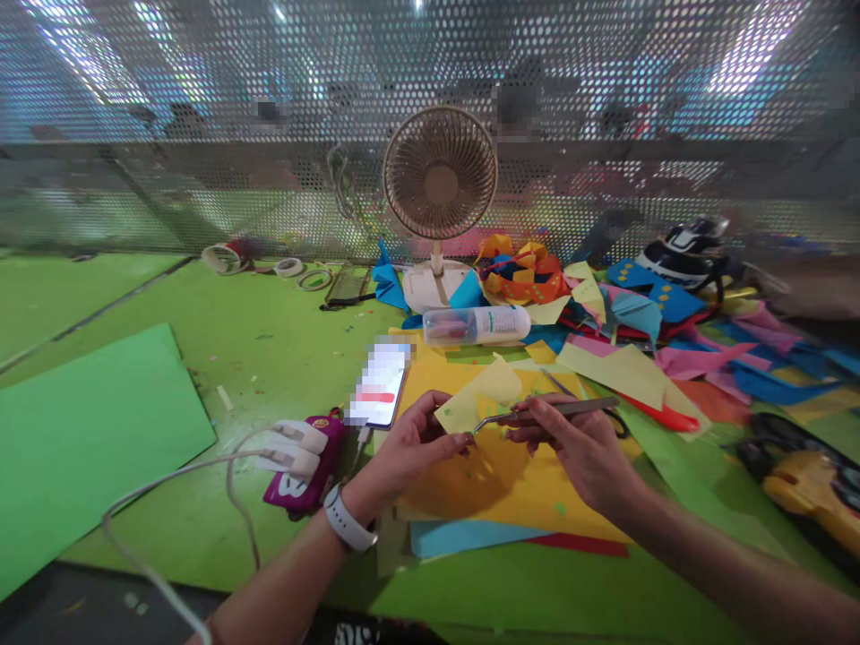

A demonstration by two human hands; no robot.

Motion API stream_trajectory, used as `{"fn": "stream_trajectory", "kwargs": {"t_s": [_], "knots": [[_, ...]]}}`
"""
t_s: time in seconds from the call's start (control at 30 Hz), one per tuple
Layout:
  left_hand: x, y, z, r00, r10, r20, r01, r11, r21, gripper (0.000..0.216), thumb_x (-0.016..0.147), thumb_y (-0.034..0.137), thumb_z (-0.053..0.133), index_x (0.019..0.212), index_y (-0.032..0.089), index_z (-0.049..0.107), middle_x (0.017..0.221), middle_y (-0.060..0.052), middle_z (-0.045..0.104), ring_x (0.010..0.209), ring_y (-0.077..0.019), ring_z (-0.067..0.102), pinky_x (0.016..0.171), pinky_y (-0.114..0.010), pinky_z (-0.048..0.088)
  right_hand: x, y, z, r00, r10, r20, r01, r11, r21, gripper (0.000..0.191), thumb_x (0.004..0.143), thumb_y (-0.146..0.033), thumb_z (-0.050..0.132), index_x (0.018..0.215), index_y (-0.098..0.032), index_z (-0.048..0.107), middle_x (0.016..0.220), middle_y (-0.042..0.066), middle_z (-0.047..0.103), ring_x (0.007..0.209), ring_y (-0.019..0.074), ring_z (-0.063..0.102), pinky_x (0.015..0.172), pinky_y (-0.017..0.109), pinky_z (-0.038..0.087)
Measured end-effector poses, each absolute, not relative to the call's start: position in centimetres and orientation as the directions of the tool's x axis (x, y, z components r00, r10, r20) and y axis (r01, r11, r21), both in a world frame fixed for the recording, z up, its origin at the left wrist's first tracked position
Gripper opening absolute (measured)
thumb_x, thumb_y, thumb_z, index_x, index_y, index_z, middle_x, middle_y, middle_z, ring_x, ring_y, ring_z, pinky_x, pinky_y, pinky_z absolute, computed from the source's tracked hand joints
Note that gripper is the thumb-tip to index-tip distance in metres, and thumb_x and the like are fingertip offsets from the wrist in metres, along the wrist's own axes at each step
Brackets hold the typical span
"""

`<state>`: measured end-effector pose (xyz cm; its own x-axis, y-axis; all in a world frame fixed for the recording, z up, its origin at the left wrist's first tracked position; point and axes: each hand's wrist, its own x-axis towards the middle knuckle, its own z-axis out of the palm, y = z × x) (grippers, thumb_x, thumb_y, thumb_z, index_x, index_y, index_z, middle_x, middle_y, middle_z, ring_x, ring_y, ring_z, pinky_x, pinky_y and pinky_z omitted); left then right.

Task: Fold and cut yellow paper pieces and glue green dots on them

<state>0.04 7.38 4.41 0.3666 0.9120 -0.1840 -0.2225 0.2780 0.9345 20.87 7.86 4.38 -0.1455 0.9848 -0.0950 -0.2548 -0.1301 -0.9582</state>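
Observation:
A piece of pale yellow paper (489, 387) is pinched in my left hand (430, 439), raised over the yellow sheets (463, 497) on the table. My right hand (571, 439) grips a pair of tweezers (581, 406) with a bent tip. That tip reaches to the paper's lower edge, close to my left fingertips; whether it touches cannot be made out. Below my hands, light blue paper (470, 536) sticks out from under the yellow sheets. Partly behind my right hand lie scissors (619, 425) with dark handles.
A lit phone (386, 385) lies left of my hands, beside a purple pouch (313, 457) with white charging plugs (299, 446). Behind stand a fan (440, 179) and a lying clear bottle (477, 325). Coloured paper scraps (638, 309) heap up at right, near a yellow-black tool (806, 484).

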Motion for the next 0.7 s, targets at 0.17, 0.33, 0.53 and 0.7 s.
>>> {"fn": "stream_trajectory", "kwargs": {"t_s": [0.17, 0.33, 0.53, 0.7], "knots": [[-0.16, 7.56, 4.25, 0.396, 0.899, -0.188, -0.220, 0.292, 0.931, 0.038, 0.068, 0.022, 0.071, 0.097, 0.018, 0.047, 0.077, 0.000, 0.064, 0.066, -0.0100, 0.060, 0.061, -0.020, 0.043, 20.99, 7.97, 4.35, -0.161, 0.983, -0.089, -0.271, -0.131, -0.954, 0.020, 0.074, -0.033, 0.065, 0.083, -0.016, 0.064, 0.075, 0.006, 0.072, 0.061, 0.0176, 0.068, 0.048, 0.023, 0.051], [-0.17, 7.60, 4.14, 0.412, 0.889, -0.200, -0.205, 0.304, 0.930, 0.040, 0.067, 0.023, 0.072, 0.098, 0.017, 0.048, 0.077, 0.000, 0.063, 0.065, -0.0098, 0.059, 0.060, -0.020, 0.042, 21.03, 8.05, 4.43, -0.212, 0.972, -0.105, -0.280, -0.163, -0.946, 0.017, 0.075, -0.031, 0.065, 0.082, -0.015, 0.064, 0.074, 0.006, 0.071, 0.060, 0.0157, 0.067, 0.047, 0.020, 0.049], [-0.36, 7.52, 3.91, 0.423, 0.883, -0.201, -0.183, 0.301, 0.936, 0.040, 0.070, 0.023, 0.070, 0.102, 0.017, 0.048, 0.081, -0.002, 0.063, 0.068, -0.0102, 0.059, 0.063, -0.021, 0.042, 21.22, 8.16, 4.48, -0.244, 0.965, -0.098, -0.270, -0.164, -0.949, 0.016, 0.076, -0.031, 0.065, 0.080, -0.016, 0.064, 0.073, 0.005, 0.071, 0.059, 0.0148, 0.067, 0.046, 0.019, 0.046], [-0.33, 7.54, 3.93, 0.421, 0.886, -0.193, -0.182, 0.291, 0.939, 0.040, 0.069, 0.023, 0.071, 0.101, 0.017, 0.047, 0.079, -0.001, 0.062, 0.067, -0.0101, 0.059, 0.062, -0.021, 0.043, 21.27, 8.23, 4.22, -0.250, 0.962, -0.106, -0.280, -0.177, -0.943, 0.015, 0.076, -0.029, 0.065, 0.081, -0.015, 0.064, 0.073, 0.005, 0.071, 0.059, 0.0145, 0.067, 0.047, 0.018, 0.046]]}}
